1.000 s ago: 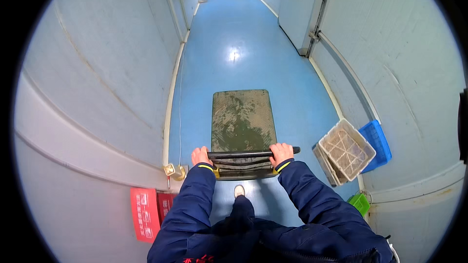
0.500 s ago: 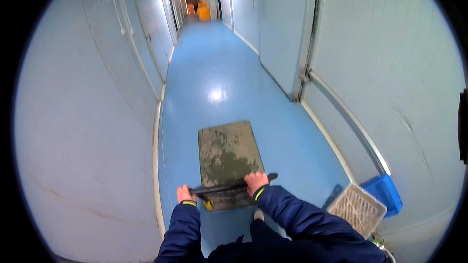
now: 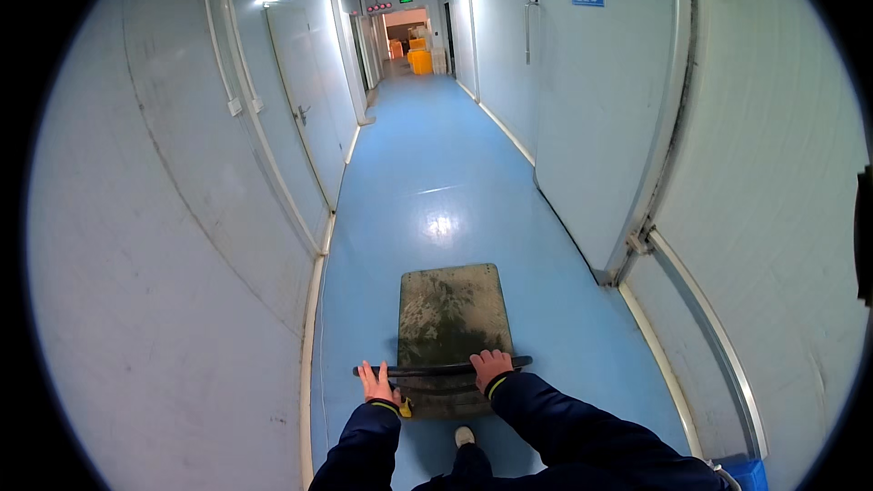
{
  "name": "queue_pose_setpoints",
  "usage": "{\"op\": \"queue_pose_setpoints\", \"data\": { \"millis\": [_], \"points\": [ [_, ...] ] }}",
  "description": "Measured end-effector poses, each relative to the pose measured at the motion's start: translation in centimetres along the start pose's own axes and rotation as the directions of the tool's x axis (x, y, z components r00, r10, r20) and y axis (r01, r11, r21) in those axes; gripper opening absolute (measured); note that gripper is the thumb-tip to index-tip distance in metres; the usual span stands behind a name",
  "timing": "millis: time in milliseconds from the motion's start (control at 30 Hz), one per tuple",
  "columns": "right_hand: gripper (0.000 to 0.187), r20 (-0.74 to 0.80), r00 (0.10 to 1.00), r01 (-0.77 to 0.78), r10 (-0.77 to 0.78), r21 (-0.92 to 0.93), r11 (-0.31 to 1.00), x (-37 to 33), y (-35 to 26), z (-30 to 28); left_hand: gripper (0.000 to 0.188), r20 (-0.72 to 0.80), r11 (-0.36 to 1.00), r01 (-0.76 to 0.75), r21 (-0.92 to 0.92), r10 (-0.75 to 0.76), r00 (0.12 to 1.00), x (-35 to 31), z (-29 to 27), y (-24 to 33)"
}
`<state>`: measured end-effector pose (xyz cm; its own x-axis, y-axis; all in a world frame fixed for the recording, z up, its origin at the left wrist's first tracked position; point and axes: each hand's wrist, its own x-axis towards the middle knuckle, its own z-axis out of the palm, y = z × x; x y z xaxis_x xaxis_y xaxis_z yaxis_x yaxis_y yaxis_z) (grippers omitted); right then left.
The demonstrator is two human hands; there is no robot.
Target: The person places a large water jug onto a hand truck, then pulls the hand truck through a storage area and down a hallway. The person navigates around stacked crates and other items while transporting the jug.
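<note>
A flatbed trolley with a worn, stained, greenish-brown platform (image 3: pixel 452 305) stands in front of me on the blue floor. Its black push handle (image 3: pixel 427 370) crosses the near end of the platform. My right hand (image 3: pixel 491 369) is closed around the handle's right part. Toward its left end, my left hand (image 3: pixel 376 384) rests against the bar with fingers stretched and apart. Just beside that hand is a small yellow part (image 3: pixel 406 407), low by the handle. One of my shoes (image 3: pixel 465 436) shows behind the trolley.
Pale wall panels line the corridor, with a door (image 3: pixel 300 100) on the left and a large door panel (image 3: pixel 600 109) on the right. A metal rail (image 3: pixel 718 341) runs along the right wall, near a blue crate (image 3: pixel 747 474). Orange-yellow containers (image 3: pixel 420 58) stand at the far end.
The trolley and I have moved forward along the corridor. The light mesh crate at the right has left the view. My left hand's fingers have loosened from around the handle.
</note>
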<state>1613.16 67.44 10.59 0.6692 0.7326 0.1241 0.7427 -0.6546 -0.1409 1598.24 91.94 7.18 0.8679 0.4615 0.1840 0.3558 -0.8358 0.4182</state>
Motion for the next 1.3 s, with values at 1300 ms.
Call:
{"op": "queue_pose_setpoints", "data": {
  "millis": [1300],
  "points": [
    [0.065,-0.010,1.000,0.000,0.001,0.084,0.996,101.2,53.5,10.7,0.081,0.169,0.962,0.056,0.269,-0.105,0.980,118.0,32.1,0.9]
  ]
}}
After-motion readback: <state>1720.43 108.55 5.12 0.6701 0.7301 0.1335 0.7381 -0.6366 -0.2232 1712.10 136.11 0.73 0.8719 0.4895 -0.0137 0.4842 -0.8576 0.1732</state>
